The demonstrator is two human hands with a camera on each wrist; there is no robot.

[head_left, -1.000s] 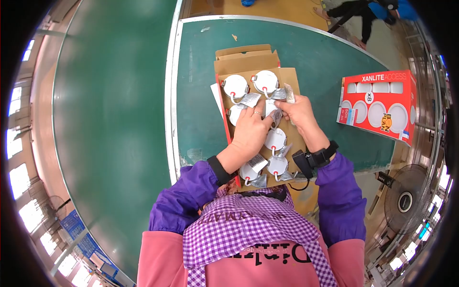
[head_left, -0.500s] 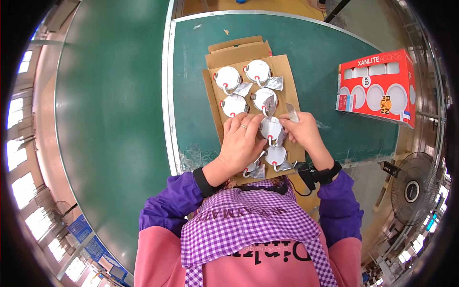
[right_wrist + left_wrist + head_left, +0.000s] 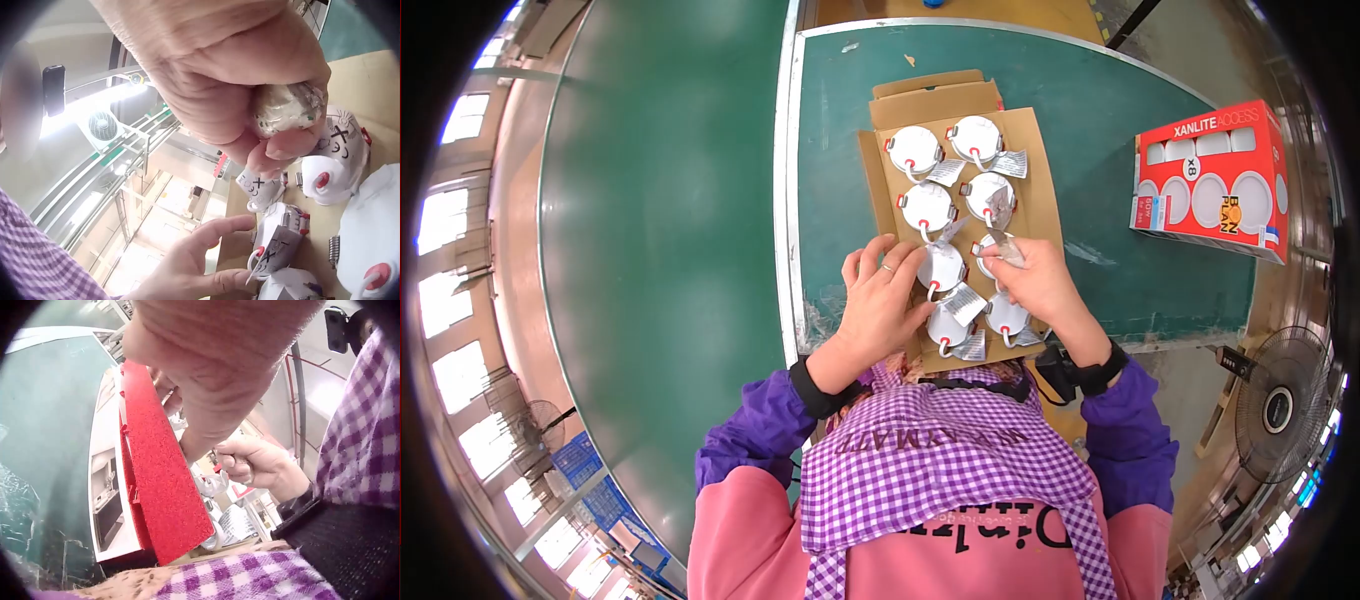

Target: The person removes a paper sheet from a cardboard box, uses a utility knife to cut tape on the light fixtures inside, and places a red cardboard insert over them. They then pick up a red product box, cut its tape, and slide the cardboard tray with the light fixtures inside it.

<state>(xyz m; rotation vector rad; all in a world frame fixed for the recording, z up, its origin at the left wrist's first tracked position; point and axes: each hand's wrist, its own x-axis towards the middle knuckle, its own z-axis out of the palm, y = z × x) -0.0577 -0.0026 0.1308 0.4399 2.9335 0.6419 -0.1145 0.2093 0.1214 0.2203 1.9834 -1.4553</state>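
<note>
Two columns of white round downlights [image 3: 926, 207] with spring clips and paper tags lie in a brown cardboard box [image 3: 1032, 175]. My left hand [image 3: 878, 305] rests over the box's near left edge, thumb and fingers spread beside the lower left downlights; in the left wrist view it rises above the red box side [image 3: 162, 481]. My right hand [image 3: 1040, 285] is over the right column, partly hiding a downlight in the third row. Its curled fingers hold a small crumpled clear packet with green specks [image 3: 287, 111], which sticks out past the thumb in the head view.
A red XANLITE box [image 3: 1210, 180] with pictured downlights stands at the right on the green table [image 3: 1090, 110]. A metal strip [image 3: 792, 150] divides this table from another green surface on the left. A black fan [image 3: 1278, 408] stands beyond the right edge.
Both hands have come down the box toward the body. The left hand has drawn off the right column to the left edge, uncovering left-column downlights. The right hand keeps the packet.
</note>
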